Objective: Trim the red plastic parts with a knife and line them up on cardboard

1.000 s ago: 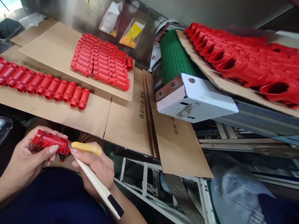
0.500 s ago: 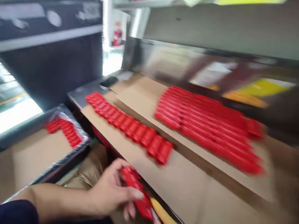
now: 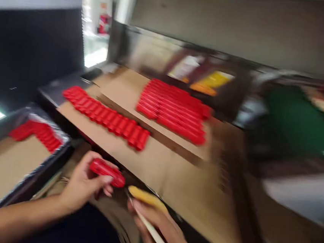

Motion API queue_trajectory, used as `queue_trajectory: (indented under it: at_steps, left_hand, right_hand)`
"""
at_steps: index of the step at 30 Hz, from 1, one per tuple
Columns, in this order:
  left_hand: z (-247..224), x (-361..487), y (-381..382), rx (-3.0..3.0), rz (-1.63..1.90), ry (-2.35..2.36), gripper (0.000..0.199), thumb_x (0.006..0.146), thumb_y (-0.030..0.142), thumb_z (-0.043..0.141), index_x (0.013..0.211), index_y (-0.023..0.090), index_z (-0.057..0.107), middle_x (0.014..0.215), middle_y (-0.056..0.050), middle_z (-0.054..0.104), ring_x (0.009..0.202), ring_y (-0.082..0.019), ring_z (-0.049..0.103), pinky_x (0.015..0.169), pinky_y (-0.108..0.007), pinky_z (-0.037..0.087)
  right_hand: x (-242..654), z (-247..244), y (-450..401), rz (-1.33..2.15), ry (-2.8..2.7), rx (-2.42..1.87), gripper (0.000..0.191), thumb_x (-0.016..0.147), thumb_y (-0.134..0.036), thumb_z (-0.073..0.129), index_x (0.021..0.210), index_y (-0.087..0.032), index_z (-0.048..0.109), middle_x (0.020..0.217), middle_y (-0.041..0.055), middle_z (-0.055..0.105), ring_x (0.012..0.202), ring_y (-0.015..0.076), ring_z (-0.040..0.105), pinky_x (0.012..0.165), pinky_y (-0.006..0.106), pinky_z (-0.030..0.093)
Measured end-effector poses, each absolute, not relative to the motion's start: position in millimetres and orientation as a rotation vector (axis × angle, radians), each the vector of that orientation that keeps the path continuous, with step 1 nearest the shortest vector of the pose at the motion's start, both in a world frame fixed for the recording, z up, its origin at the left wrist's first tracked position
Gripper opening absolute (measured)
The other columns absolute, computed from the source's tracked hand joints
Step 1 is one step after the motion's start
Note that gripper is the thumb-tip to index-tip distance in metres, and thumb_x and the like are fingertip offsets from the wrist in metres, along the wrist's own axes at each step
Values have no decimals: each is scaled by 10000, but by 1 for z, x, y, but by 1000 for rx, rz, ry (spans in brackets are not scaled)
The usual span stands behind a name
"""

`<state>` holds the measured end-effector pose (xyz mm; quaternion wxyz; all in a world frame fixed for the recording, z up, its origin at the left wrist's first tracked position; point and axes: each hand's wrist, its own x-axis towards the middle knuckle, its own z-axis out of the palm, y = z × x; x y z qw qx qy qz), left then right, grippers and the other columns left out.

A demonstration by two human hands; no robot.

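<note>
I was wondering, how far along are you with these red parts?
Possibly done: the row and block of red parts on cardboard, plus those in the bin, though blur hides their finish. In progress: one red part in the left hand, with a pale-handled tool in the right hand. Left: apparently that part at least; the total remaining isn't clear.

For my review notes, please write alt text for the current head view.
Left hand holding a red part, right hand holding a pale tool, a yellow cover on one finger. Beyond them, a row and a block of red parts lie on cardboard; others sit in a bin at left.
</note>
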<state>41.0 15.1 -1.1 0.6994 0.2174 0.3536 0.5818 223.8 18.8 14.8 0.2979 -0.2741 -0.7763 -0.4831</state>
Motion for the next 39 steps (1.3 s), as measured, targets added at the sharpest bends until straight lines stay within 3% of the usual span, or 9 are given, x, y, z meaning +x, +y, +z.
queue_trajectory:
  at_steps: [1, 2, 5, 18, 24, 27, 32, 36, 39]
  left_hand:
    - [6, 36, 11, 548, 1345, 929, 418, 893, 226, 902, 1109, 253, 545, 1157, -32, 852, 650, -113, 781, 647, -232, 654]
    - [10, 32, 9, 615, 1367, 1040, 434, 868, 219, 920, 1104, 249, 558, 1150, -39, 854, 648, -131, 785, 652, -253, 662]
    - [15, 27, 8, 756, 1338, 1185, 446, 817, 236, 953, 1079, 248, 592, 1129, -35, 861, 700, -175, 815, 705, -292, 696]
    - [20, 43, 2, 921, 1376, 1305, 406, 794, 335, 963, 1012, 250, 632, 1071, -9, 868, 755, -216, 846, 699, -299, 731]
    - [16, 42, 2, 1000, 1383, 1321, 376, 797, 283, 939, 1010, 272, 630, 1055, 25, 872, 913, -237, 851, 791, -335, 738]
    - [14, 41, 3, 1025, 1370, 1326, 390, 785, 299, 947, 1014, 271, 633, 1053, 15, 872, 989, -260, 842, 868, -378, 728]
    - [16, 43, 5, 906, 1284, 1300, 441, 804, 356, 948, 1068, 270, 606, 1077, -6, 857, 681, -202, 795, 707, -360, 719]
    - [18, 41, 9, 888, 1220, 1245, 457, 839, 425, 919, 1110, 280, 581, 1051, -12, 843, 607, -185, 750, 650, -353, 682]
    - [26, 42, 37, 1198, 1108, 1263, 473, 921, 458, 815, 1251, 285, 523, 914, 0, 812, 581, -200, 728, 565, -320, 624]
  right_hand:
    - [229, 16, 10, -944, -2146, -857, 227, 1121, -199, 580, 1128, -159, 803, 1037, 114, 842, 1014, 230, 842, 806, 310, 740]
    - [231, 16, 4, -511, -2138, -963, 217, 1113, -187, 584, 1138, -172, 799, 1027, 121, 849, 1026, 226, 842, 761, 256, 729]
    - [230, 10, -4, 370, -1796, -932, 275, 1082, -188, 635, 1345, -171, 714, 1112, 142, 839, 1015, 245, 828, 837, 338, 729]
    - [225, -3, -1, 410, -1742, -853, 478, 1013, -32, 632, 1462, -191, 658, 1251, 162, 791, 1036, 247, 793, 838, 368, 715]
    - [228, 4, 3, 527, -1804, -870, 351, 1030, -56, 632, 1367, -152, 658, 1194, 176, 801, 1159, 265, 778, 936, 388, 704]
    - [230, 3, 6, 452, -1886, -847, 342, 1051, -69, 600, 1387, -121, 641, 1168, 195, 799, 1086, 268, 780, 907, 400, 711]
    - [235, -4, 1, 301, -1859, -916, 495, 1030, -69, 617, 1515, -166, 604, 1268, 201, 774, 1046, 281, 779, 814, 410, 735]
    - [243, -7, -3, 474, -1366, -1147, 306, 1042, -94, 641, 1281, -252, 748, 1109, 95, 833, 902, 207, 833, 750, 303, 731]
    - [252, -8, -3, 599, -1147, -1190, 151, 1040, -195, 714, 1157, -241, 800, 997, 78, 854, 853, 209, 847, 792, 320, 732]
